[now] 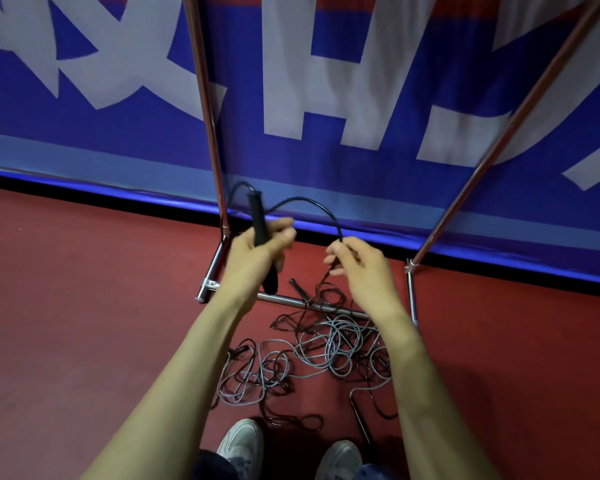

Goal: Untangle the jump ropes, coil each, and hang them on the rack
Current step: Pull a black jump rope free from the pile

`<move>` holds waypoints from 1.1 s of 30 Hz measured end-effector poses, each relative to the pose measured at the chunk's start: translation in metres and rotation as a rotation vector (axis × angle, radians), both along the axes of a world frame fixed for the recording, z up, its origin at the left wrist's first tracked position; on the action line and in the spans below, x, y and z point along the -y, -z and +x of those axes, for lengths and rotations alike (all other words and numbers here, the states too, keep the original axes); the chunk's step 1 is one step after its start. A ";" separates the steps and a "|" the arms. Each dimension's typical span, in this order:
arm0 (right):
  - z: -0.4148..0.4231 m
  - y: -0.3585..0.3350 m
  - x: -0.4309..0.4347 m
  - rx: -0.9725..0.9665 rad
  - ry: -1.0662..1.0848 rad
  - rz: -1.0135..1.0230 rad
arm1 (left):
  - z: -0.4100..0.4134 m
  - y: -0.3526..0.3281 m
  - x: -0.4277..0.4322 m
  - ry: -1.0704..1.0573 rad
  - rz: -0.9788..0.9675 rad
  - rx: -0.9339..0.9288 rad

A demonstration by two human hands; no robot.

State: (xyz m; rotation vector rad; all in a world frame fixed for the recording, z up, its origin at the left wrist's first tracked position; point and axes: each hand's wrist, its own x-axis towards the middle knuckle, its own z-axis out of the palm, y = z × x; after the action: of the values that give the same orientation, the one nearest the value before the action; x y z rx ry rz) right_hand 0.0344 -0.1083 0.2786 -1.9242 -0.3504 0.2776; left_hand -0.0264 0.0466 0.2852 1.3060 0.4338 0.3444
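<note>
My left hand (257,251) grips a black jump-rope handle (258,216) that points upward. From the handle's top a black cord (309,200) arcs over to my right hand (357,265), which pinches it between thumb and fingers. Below that hand the cord drops into a tangled pile of black and grey jump ropes (319,351) on the red floor. Another black handle (298,289) lies by the rack's base bar, and a further one (362,427) lies near my right shoe. The chrome rack (210,133) stands just beyond the pile, its two uprights rising out of view.
A blue banner with large white lettering (326,98) hangs behind the rack. The rack's low base bar (281,299) and right foot (411,292) cross the floor by the pile. My two grey shoes (243,441) stand at the bottom edge.
</note>
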 end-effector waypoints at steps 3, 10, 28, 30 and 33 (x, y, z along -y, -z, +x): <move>-0.004 -0.020 -0.009 -0.065 -0.023 0.260 | -0.005 0.017 0.008 0.306 0.149 -0.176; -0.006 -0.033 -0.008 -0.207 -0.021 0.430 | -0.001 0.023 0.018 0.193 0.231 -0.196; 0.000 -0.004 -0.002 -0.006 -0.030 0.015 | -0.004 0.009 0.009 0.239 0.210 -0.065; -0.002 -0.012 -0.006 -0.018 -0.049 0.132 | -0.003 0.019 0.014 0.359 0.349 -0.206; -0.005 -0.023 -0.008 -0.032 -0.066 0.248 | -0.001 0.035 0.015 0.368 0.378 -0.321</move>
State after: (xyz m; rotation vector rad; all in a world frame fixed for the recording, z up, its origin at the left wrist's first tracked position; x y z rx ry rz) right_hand 0.0292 -0.1004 0.3011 -1.6655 -0.4077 0.2940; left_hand -0.0270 0.0311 0.2501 1.7864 0.3966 -0.1033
